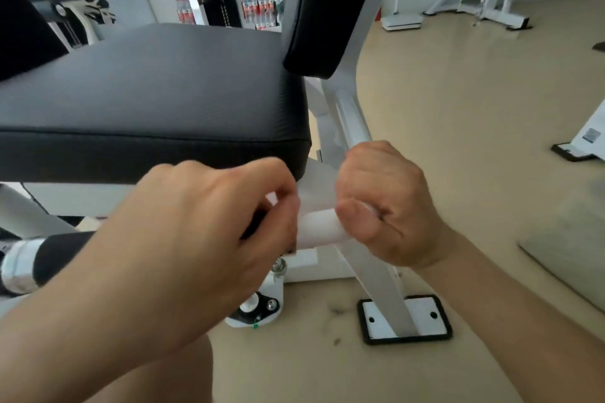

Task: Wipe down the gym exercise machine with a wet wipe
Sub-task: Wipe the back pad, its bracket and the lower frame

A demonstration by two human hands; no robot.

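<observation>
Both my hands grip the wet wipe (316,222): left hand (209,222) pinching one edge, right hand (383,203) fisted around the other, below the black seat pad (147,91); motion blur hides its folds.

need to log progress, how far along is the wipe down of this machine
Done: nothing can be confirmed; the black seat pad shows no visible wet streaks. In hand: both the left hand and right hand grip a white wet wipe stretched between them beside the white frame. Left: seemingly the seat pad, back pad and frame.
</observation>
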